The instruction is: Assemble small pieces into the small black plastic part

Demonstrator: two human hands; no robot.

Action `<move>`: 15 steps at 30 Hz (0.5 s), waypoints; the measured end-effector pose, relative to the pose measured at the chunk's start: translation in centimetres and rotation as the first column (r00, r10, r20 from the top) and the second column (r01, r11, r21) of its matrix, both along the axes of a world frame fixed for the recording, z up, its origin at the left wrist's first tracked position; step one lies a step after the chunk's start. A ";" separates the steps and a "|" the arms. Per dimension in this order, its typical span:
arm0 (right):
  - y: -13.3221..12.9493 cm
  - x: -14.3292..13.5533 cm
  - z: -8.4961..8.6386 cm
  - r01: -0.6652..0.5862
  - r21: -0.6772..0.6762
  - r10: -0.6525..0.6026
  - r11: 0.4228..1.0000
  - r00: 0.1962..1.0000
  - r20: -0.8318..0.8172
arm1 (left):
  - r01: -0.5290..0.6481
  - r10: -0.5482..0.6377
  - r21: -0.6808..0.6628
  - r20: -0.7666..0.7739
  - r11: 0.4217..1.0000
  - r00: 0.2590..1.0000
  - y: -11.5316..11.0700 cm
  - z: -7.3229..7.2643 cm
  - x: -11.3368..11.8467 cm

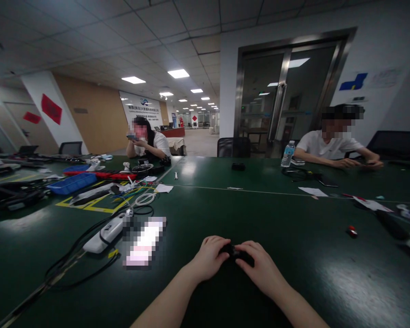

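Note:
Near the front of the green table (198,214), both my hands grip a small black object (245,258) whose exact kind I cannot make out. My left hand (209,257) closes around its left end, with thumb and fingers on either side. On the right end, the fingers and thumb of my right hand (260,263) are wrapped in the same way. Much of the object is hidden behind the fingers. Left of my hands lies a phone with a lit screen (146,241), blurred out. A small red and black item (351,232) sits off to the right.
A white power strip (105,233) with black cables lies at left, near a blue tray (72,183) and tangled wires. Another black object (238,166) rests at the far side. A water bottle (288,154) stands by a seated person (328,146); a second person (160,143) sits at left.

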State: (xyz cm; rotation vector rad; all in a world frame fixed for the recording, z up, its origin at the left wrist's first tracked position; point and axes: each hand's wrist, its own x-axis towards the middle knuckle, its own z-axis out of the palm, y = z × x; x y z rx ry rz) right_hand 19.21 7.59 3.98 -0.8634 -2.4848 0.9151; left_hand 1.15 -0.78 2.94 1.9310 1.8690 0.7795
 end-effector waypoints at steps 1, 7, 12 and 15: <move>0.0 0.0 0.0 0.002 -0.006 -0.002 1.000 1.000 0.003 | 0.003 -0.003 0.002 0.003 1.000 1.000 0.0 0.0 0.0; -0.1 -0.3 0.2 -0.004 -0.017 0.005 1.000 0.999 0.044 | 0.022 -0.022 0.004 0.005 1.000 1.000 0.0 -0.4 -0.1; 0.0 -0.3 -0.1 -0.026 0.002 0.026 1.000 1.000 0.018 | 0.024 -0.024 0.017 -0.018 1.000 1.000 0.1 -0.5 0.1; 0.5 -0.3 -0.8 -0.033 0.007 0.033 0.999 0.999 0.006 | 0.029 -0.029 -0.007 -0.022 1.000 0.999 -0.1 -0.3 0.1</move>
